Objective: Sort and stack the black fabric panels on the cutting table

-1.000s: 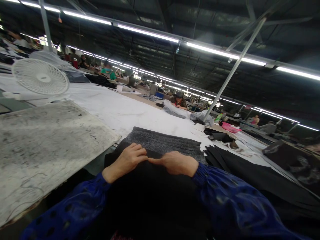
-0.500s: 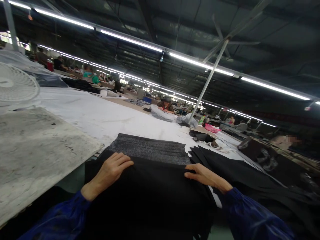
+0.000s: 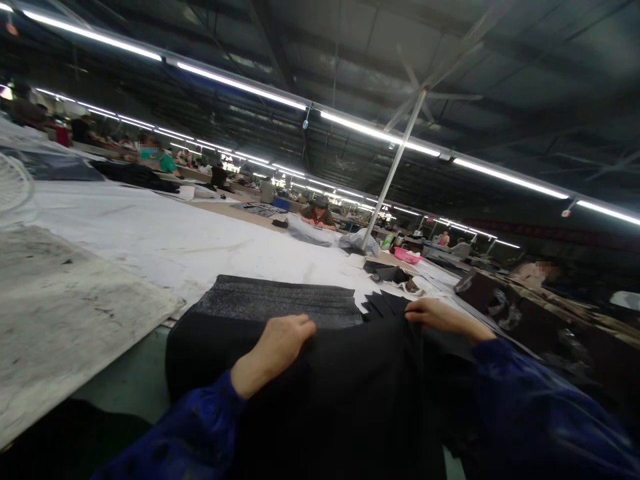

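A wide piece of black cloth (image 3: 340,393) hangs over the near edge of the work surface. My left hand (image 3: 280,347) is closed on its upper edge near the middle. At the cloth's upper right corner, my right hand (image 3: 435,316) pinches the fabric and holds it raised, with folds running down from the fingers. Beyond the cloth lies a stack of dark grey speckled pieces (image 3: 280,303). More black pieces with jagged ends (image 3: 383,304) lie between that stack and my right hand.
White sheeting (image 3: 165,233) covers the table ahead. A stained pale board (image 3: 70,300) is at the left, beside a white fan (image 3: 14,183). A pole (image 3: 395,170) rises behind a pink basket (image 3: 407,255). A person (image 3: 318,215) sits across the table.
My left hand has moved right along the cloth's edge. My right hand has moved right and up, lifting the cloth's corner over the jagged black pieces. The view has shifted slightly right.
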{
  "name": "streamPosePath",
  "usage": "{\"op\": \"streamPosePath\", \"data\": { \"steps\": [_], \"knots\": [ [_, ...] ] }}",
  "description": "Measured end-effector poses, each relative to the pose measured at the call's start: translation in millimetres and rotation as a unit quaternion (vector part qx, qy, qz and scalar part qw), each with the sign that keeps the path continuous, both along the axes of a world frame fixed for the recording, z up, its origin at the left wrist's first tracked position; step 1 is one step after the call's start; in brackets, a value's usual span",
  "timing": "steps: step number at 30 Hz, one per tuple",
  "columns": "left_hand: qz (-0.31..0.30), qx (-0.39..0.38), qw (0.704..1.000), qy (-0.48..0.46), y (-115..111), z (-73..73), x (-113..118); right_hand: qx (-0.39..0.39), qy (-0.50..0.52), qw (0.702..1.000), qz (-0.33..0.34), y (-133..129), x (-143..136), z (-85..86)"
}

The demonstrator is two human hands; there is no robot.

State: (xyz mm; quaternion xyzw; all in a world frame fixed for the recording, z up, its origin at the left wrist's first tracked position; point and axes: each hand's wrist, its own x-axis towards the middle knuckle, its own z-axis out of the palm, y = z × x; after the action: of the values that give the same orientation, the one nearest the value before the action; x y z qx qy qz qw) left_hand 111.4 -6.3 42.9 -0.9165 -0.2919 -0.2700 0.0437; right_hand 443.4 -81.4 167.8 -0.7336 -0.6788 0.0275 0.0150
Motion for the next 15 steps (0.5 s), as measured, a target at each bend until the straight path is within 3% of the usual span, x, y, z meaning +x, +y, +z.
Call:
{"op": "streamPosePath", "data": {
  "steps": [3,4,6,8,9,12,15],
  "knots": [
    [0.015,-0.004,0.996,0.083,6.3,-7.7,20.0,0.064,-0.158,0.984,-0.051,13.4,-25.0,-19.8],
    [0.013,-0.003,0.996,0.088,8.0,-10.6,22.4,0.106,-0.155,0.982,-0.023,14.6,-41.2,-25.9],
    [0.007,0.004,0.996,0.089,9.5,-15.0,24.0,0.147,-0.07,0.982,0.093,14.5,-79.0,-39.7],
    [0.003,0.011,0.996,0.086,8.9,-17.1,24.2,0.124,0.021,0.972,0.197,13.7,-116.0,-59.0],
    [0.001,0.012,0.996,0.084,8.6,-17.7,23.9,0.11,0.039,0.969,0.216,13.5,-131.4,-70.9],
    [-0.009,-0.012,0.998,0.053,11.5,-19.4,15.9,0.104,0.04,0.976,0.185,12.8,-157.9,-108.9],
    [-0.047,-0.058,0.997,-0.016,23.4,-24.1,-9.7,0.135,0.058,0.975,0.165,11.5,-159.0,-134.7]
  ]
}}
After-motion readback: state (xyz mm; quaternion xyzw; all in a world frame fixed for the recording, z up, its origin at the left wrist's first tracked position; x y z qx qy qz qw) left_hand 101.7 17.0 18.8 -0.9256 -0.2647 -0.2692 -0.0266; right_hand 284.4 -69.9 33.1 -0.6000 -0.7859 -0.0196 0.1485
